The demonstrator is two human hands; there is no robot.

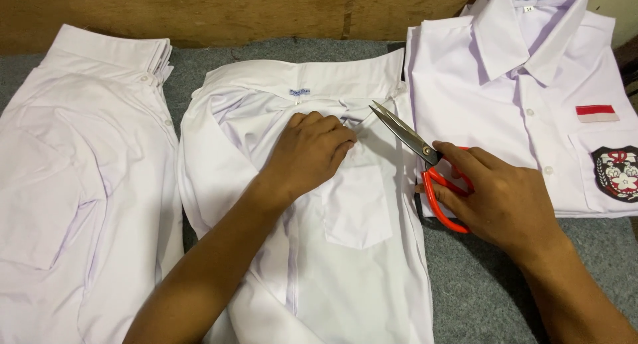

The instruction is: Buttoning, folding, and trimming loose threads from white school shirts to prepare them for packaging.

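A white shirt (pixel 352 251) lies open in the middle, collar toward the far wall, chest pocket facing up. My left hand (pixel 311 151) presses down on it just below the collar, fingers curled and pinching the fabric near the placket. My right hand (pixel 502 198) grips red-handled scissors (pixel 415 144); their steel blades are slightly apart and point up-left toward the collar edge, close to my left fingertips.
A stack of folded white shirts (pixel 73 178) lies at the left. Another white shirt (pixel 525 98) with a red-and-white flag patch and a dark crest badge lies at the right. Grey felt (pixel 478 284) covers the table; a wooden wall (pixel 232 11) runs behind.
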